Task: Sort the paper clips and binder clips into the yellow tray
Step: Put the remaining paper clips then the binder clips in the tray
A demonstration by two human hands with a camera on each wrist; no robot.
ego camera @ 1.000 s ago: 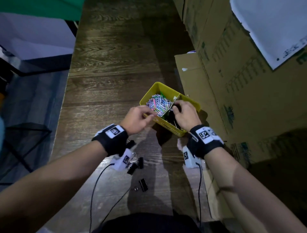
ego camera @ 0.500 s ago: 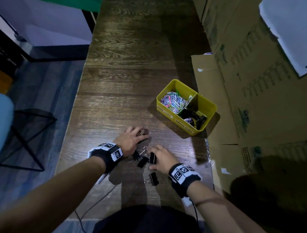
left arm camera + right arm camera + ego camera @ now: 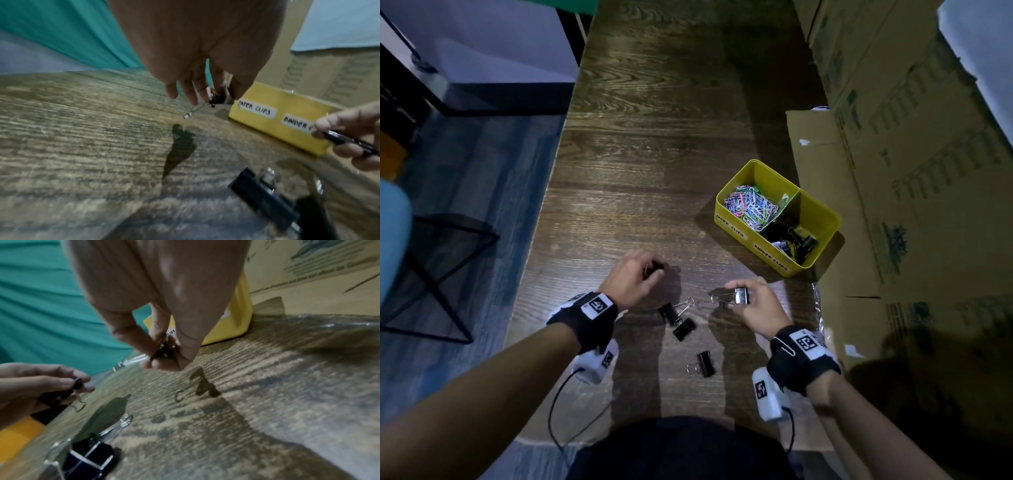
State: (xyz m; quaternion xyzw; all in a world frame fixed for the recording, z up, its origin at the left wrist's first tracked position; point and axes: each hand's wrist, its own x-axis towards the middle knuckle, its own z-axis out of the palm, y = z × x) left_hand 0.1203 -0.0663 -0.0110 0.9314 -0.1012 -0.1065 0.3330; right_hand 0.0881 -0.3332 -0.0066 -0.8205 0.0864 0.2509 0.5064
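The yellow tray (image 3: 825, 219) stands on the wooden table, with coloured paper clips (image 3: 751, 207) in its far compartment and black binder clips (image 3: 794, 241) in its near one. My left hand (image 3: 635, 279) pinches a black binder clip (image 3: 655, 266) just above the table; the left wrist view shows this clip (image 3: 219, 99) between thumb and fingers. My right hand (image 3: 755, 301) pinches another binder clip (image 3: 738, 296), whose wire handle sticks out to the left (image 3: 131, 361). Three loose binder clips lie between and below the hands (image 3: 671, 313) (image 3: 685, 329) (image 3: 703, 365).
Cardboard boxes (image 3: 914, 178) line the table's right side, close behind the tray. The table's left edge drops to the floor beside a black metal frame (image 3: 441, 274). A crinkled plastic sheet (image 3: 818, 308) lies by the right edge. Cables hang from both wrist cameras.
A second ago both hands were at the tray. They came back to the loose clips near the front edge, and each has now lifted one binder clip off the table.
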